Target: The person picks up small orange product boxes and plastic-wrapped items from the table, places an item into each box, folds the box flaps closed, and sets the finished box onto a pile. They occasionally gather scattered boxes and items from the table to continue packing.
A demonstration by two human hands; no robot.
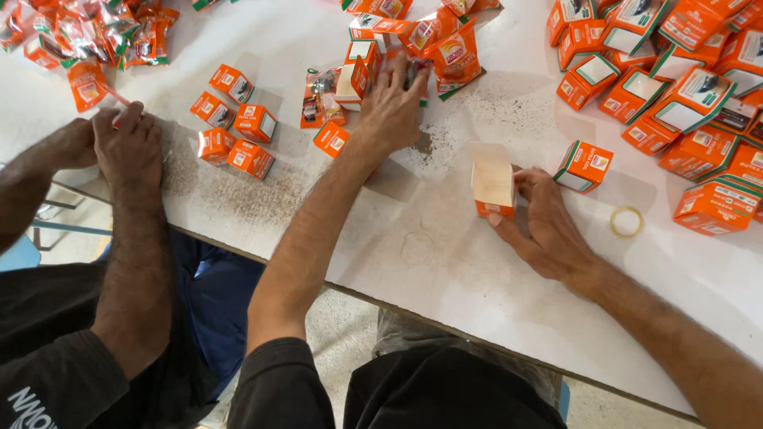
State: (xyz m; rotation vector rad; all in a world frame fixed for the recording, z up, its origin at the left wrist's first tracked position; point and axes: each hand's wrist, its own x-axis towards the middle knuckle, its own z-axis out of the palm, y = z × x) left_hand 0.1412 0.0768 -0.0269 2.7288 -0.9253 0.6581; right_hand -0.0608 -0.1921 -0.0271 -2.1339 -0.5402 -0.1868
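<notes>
My right hand holds a small orange box upright on the white table, its top flap open and its pale inside showing. My left hand reaches forward across the table, fingers spread over a clear packet among orange packets and open boxes near the far edge. Whether the fingers grip the packet is hidden by the hand itself.
A co-worker's hands rest at the left edge, pinching a thin pink strip. Closed orange boxes lie beside them. A large heap of orange boxes fills the right. A tape ring lies near my right wrist. Packets pile far left.
</notes>
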